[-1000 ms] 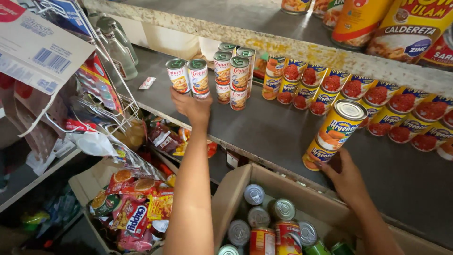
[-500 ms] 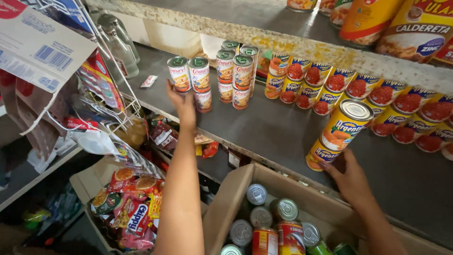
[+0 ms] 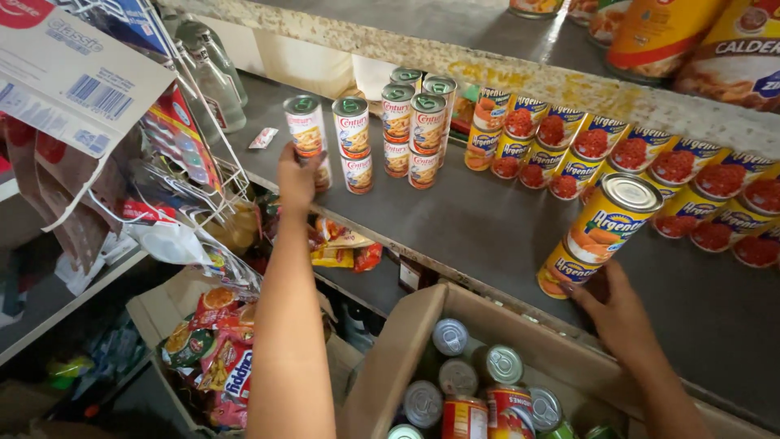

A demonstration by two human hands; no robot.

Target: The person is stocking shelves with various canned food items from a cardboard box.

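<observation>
Snack packets (image 3: 219, 358) fill an open carton on the floor at left. Left hand (image 3: 297, 175) wraps a small stacked tin (image 3: 307, 130) on the grey shelf (image 3: 479, 219). Round metal tins (image 3: 479, 382) pack the cardboard box (image 3: 390, 366). Right hand (image 3: 613, 313) steadies two tilted yellow cans (image 3: 601, 236).

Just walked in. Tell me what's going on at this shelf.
A person is handling canned goods at a grey shelf. Their left hand holds the lower can of a white-labelled stack of two at the left end of a small group of such stacks. Their right hand steadies a tilting stack of yellow-labelled cans near the shelf's front edge. Rows of similar yellow cans stand behind. Below, an open cardboard box holds more cans.
</observation>
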